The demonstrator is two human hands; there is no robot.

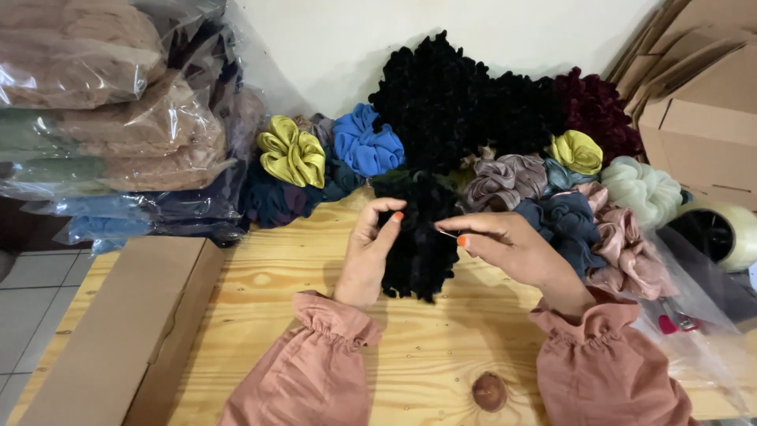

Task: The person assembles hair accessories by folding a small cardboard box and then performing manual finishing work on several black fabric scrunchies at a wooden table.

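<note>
A black velvet scrunchie is held up over the wooden table at the centre. My left hand grips its left edge, thumb and fingers pinched on the fabric. My right hand is at its right edge, pinching a thin needle whose tip points into the black fabric. Both wrists wear dusty-pink gathered sleeves.
Behind stands a heap of scrunchies: black, maroon, blue, yellow-green, mint, pink. Plastic-wrapped fabric bundles stack at left. A cardboard box lies front left, flat cartons and a tape roll at right.
</note>
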